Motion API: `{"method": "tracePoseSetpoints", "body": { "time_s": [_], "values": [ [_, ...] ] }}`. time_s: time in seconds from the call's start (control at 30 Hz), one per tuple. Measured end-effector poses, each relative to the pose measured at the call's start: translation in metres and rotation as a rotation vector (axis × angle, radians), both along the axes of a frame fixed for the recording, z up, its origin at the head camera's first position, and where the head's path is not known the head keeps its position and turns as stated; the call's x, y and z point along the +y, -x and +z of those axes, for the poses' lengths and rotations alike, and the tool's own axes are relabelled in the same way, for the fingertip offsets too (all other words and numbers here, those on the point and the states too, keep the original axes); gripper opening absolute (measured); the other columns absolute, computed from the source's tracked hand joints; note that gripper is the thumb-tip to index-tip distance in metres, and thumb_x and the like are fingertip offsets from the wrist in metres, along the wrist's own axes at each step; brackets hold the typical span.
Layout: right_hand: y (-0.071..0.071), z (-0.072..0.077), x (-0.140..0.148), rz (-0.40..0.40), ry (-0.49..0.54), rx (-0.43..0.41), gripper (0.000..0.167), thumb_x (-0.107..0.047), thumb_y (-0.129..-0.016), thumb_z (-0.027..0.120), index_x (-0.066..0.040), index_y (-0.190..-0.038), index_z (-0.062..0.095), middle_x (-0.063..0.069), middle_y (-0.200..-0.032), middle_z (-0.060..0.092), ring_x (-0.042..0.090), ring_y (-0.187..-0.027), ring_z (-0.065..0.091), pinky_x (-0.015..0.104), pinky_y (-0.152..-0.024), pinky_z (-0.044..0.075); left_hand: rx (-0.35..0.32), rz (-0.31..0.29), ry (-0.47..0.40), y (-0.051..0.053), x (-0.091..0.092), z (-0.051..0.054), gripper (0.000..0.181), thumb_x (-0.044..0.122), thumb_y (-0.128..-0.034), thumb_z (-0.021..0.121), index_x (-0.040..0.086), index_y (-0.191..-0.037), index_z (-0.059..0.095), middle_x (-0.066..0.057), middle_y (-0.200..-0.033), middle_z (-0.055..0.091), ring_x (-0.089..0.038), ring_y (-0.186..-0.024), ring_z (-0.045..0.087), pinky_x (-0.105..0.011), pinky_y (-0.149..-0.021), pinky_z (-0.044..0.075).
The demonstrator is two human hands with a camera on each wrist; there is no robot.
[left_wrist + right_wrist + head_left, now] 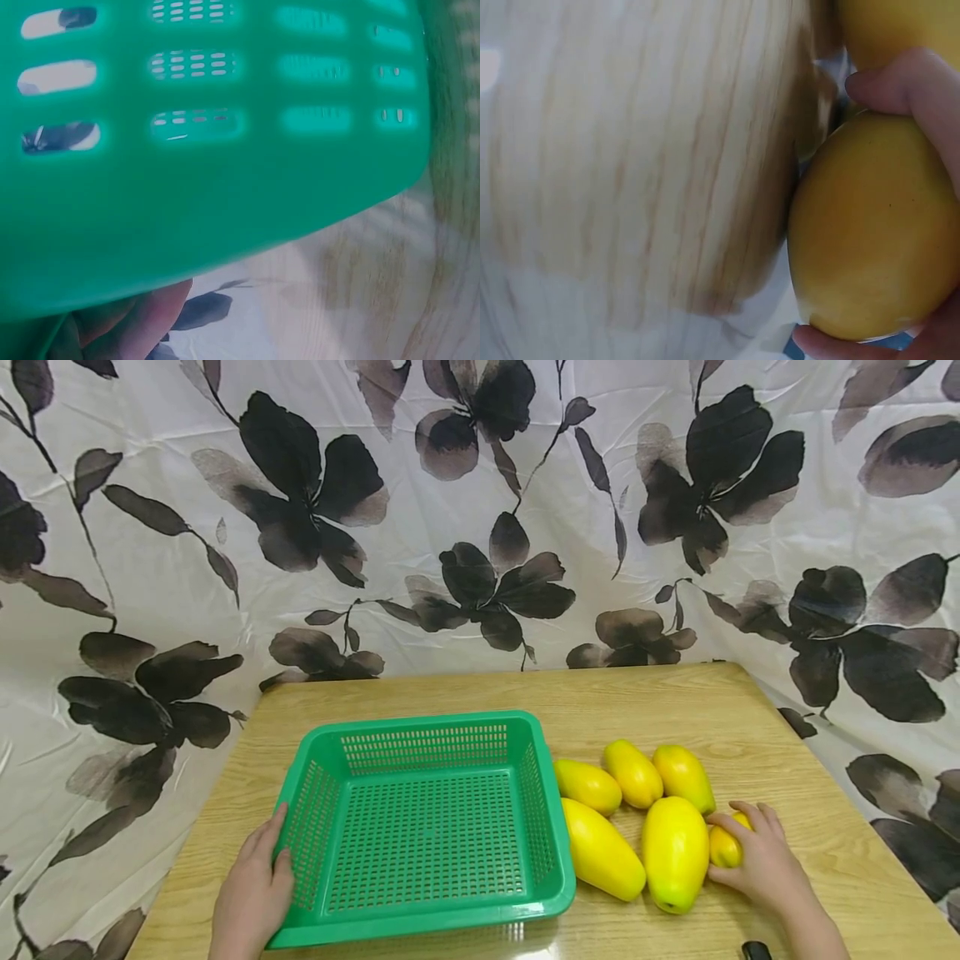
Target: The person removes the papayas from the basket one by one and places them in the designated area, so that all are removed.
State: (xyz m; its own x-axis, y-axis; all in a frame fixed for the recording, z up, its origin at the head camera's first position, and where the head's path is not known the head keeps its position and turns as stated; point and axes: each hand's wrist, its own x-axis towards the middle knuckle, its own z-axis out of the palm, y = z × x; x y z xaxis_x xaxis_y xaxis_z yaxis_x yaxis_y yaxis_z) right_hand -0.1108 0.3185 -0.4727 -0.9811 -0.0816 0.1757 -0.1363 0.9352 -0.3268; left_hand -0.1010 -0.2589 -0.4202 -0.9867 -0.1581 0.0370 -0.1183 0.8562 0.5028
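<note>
A green plastic basket [427, 843] with slotted walls stands on the wooden table. At its left rim, my left hand [253, 889] grips the edge, and in the left wrist view fingertips [161, 319] show past the green plastic. To the right, my right hand [765, 860] holds a small yellow mango [725, 846], with thumb and fingers on opposite sides of it. The right wrist view shows this mango [877, 232] close up, still low by the table. A large mango [676, 853] lies just left of it.
Several other yellow mangoes, among them one at the back [632, 774] and one against the basket [602, 850], lie between basket and right hand. A small black object [756, 950] is at the front edge. Floral cloth [480, 502] hangs behind the table [637, 702].
</note>
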Motion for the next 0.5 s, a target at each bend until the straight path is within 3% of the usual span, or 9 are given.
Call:
{"method": "tracePoseSetpoints", "body": {
  "time_s": [0.23, 0.5],
  "values": [
    [0.0038, 0.0023, 0.0020, 0.030, 0.057, -0.059, 0.064, -0.025, -0.054, 0.084, -0.005, -0.110, 0.060, 0.033, -0.127, 0.034, 0.062, -0.118, 0.017, 0.076, -0.081, 0.022, 0.018, -0.011, 0.032, 0.0007, -0.0005, 0.0008, 0.055, 0.005, -0.0918, 0.039, 0.001, -0.144, 0.023, -0.034, -0.133, 0.032, -0.054, -0.115, 0.036, -0.066, -0.085, 0.034],
    [0.0040, 0.0093, 0.0055, 0.035, 0.053, -0.089, 0.079, -0.027, -0.054, 0.085, -0.006, -0.123, 0.051, 0.035, -0.130, 0.028, 0.064, -0.118, 0.016, 0.077, -0.080, 0.021, -0.029, -0.030, 0.044, 0.0010, -0.0007, 0.0022, 0.055, 0.011, -0.0943, 0.038, 0.001, -0.145, 0.019, -0.034, -0.133, 0.031, -0.055, -0.114, 0.037, -0.066, -0.083, 0.036]
  ]
}}
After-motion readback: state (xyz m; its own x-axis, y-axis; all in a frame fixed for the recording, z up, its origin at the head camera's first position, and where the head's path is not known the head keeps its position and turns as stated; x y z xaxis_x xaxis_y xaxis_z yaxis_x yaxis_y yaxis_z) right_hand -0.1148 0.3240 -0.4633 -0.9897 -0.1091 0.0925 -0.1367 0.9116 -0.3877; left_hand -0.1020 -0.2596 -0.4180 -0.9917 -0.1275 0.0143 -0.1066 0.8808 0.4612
